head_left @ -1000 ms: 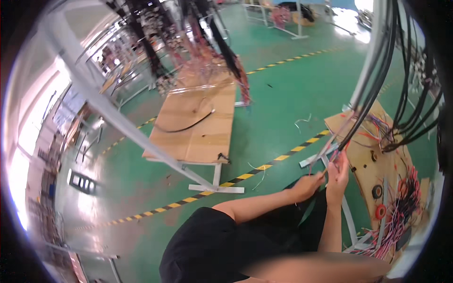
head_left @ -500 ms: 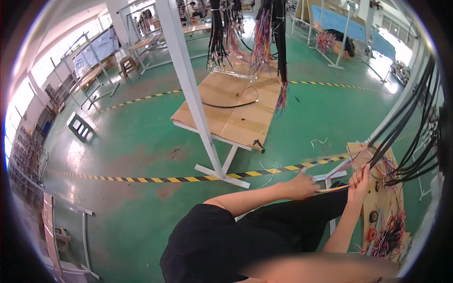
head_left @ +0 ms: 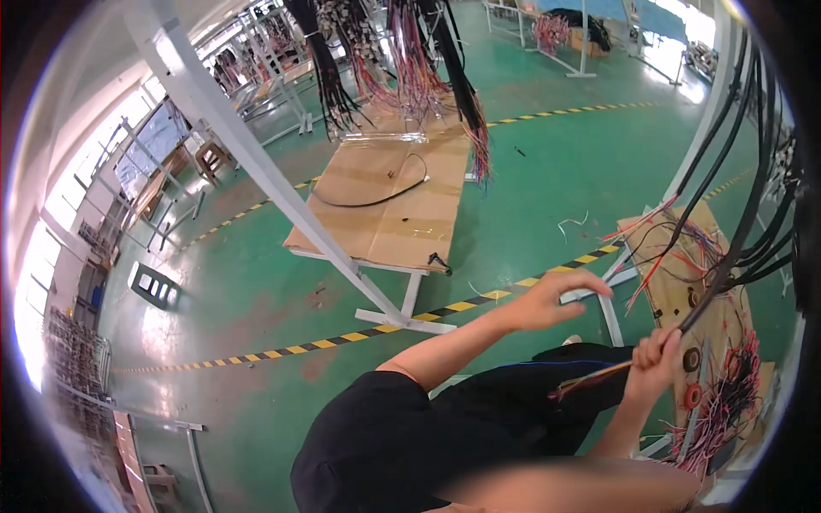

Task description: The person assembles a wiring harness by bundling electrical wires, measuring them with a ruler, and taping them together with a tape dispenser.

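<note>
My right hand (head_left: 654, 363) is closed around a black-sleeved cable (head_left: 708, 295). Bare thin wires (head_left: 592, 378) in several colours stick out of its fist toward the left, over my dark trousers. Up and to the left of it, my left hand (head_left: 556, 301) hangs in the air with fingers spread and nothing visible in them. From the upper right more black cables (head_left: 747, 154) droop down. Their loose coloured ends (head_left: 676, 248) lie across the narrow wooden board (head_left: 663, 291) beside my right hand.
On the board are a red tape roll (head_left: 692, 395), a dark tape roll (head_left: 691, 359) and a heap of reddish and dark wires (head_left: 723, 410). Ahead stands a cardboard-covered table (head_left: 376, 218) behind a white slanted post (head_left: 248, 162), with wire bundles (head_left: 419, 68) hanging above. A stool (head_left: 154, 285) is at the left.
My left hand has come away from the wire ends by my right hand, moving up, and its fingers have opened. The right hand keeps its grip on the cable. The view has shifted slightly.
</note>
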The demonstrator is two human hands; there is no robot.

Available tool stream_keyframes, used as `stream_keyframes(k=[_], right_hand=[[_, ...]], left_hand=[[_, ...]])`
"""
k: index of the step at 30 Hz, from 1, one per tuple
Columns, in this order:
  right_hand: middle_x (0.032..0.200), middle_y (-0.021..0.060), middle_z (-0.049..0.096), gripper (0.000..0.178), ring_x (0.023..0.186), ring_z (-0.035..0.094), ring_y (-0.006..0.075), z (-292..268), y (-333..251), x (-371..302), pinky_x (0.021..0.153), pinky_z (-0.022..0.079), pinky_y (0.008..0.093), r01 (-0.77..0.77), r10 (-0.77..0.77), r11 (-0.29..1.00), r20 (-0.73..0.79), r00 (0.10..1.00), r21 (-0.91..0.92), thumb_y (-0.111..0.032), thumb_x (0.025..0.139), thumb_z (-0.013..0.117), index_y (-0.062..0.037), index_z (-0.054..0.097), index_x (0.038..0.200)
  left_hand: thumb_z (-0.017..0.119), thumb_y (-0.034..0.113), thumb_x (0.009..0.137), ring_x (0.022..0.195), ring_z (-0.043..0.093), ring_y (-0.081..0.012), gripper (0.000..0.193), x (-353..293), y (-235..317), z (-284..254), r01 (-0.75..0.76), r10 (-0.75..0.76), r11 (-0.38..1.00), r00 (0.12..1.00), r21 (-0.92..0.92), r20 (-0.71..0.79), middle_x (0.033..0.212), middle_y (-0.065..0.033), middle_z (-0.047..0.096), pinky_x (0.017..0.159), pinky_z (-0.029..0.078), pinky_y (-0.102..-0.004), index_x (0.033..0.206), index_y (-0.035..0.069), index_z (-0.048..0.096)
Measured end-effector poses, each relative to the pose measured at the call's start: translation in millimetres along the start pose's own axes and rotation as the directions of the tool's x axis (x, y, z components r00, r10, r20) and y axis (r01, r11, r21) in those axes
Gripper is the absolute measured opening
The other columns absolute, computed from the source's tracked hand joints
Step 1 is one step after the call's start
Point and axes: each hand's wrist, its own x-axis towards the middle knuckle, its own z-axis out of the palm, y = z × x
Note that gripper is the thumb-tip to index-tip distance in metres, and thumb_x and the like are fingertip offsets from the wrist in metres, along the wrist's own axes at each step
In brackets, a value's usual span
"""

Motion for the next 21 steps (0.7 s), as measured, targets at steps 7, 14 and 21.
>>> stream_keyframes(k=[7,14,21], right_hand=[[0.057,-0.0059,0.024,0.026,0.044,0.018,0.003,-4.9,27.7,43.9,0.04,0.014,0.0223,-0.063,0.063,0.998,-0.045,0.997,0.006,-0.022,0.101,0.045,-0.0089,0.041,0.079],[0.056,-0.0055,0.025,0.025,0.044,0.018,0.0031,-11.2,31.0,55.3,0.04,0.014,0.022,-0.086,0.079,0.994,-0.11,0.991,-0.063,-0.019,0.101,0.045,-0.0081,0.041,0.079],[0.058,-0.0052,0.026,0.023,0.046,0.019,0.0034,-11.4,40.7,62.2,0.042,0.015,0.0219,-0.107,0.107,0.993,-0.013,0.994,-0.038,-0.024,0.101,0.046,-0.0069,0.044,0.086]], left_hand=[[0.054,0.028,0.095,0.106,0.05,-0.0279,0.012,27.7,167.9,36.3,-0.815,0.503,0.394,0.578,-0.424,-0.643,0.109,-0.0013,0.059,0.094,0.037,-0.0382,0.091,0.018,0.05],[0.043,0.021,0.098,0.112,0.044,-0.0246,0.017,51.0,200.2,71.2,-0.731,0.215,0.604,0.534,-0.319,-0.818,0.075,0.0129,0.067,0.101,0.036,-0.0454,0.083,0.015,0.046],[0.051,0.032,0.094,0.112,0.046,-0.0292,0.021,13.3,150.9,101.6,-0.833,0.437,0.37,0.548,-0.413,-0.714,0.093,-0.0034,0.06,0.098,0.036,-0.0444,0.097,0.012,0.048]])
